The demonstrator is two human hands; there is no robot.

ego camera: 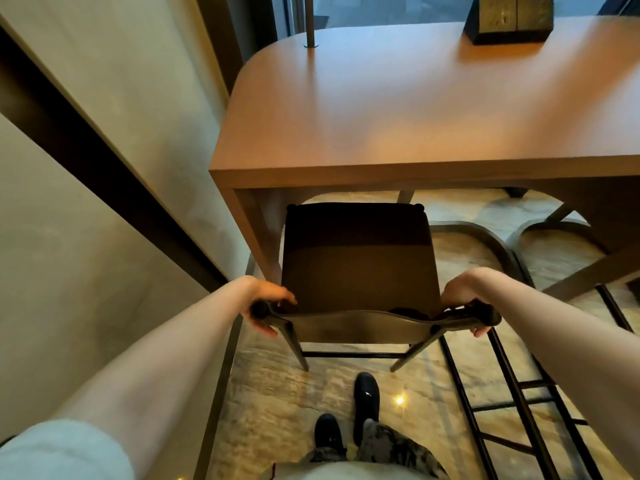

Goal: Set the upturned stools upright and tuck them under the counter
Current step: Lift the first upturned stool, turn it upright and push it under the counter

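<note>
A dark brown stool (358, 268) stands upright on the floor in front of me, its seat partly under the wooden counter (398, 174). Its low curved backrest (360, 322) faces me. My left hand (268, 306) grips the left end of the backrest. At the right end of the backrest my right hand (465, 299) grips it too. The stool's front legs are hidden below the counter; its two rear legs and a crossbar show beneath the seat.
A beige wall with a dark strip (104, 168) runs close on the left. A dark box (509, 19) and a metal pole (310, 20) stand on the counter. More dark stool frames (519, 393) stand to the right. My shoes (346, 410) are on the marble floor.
</note>
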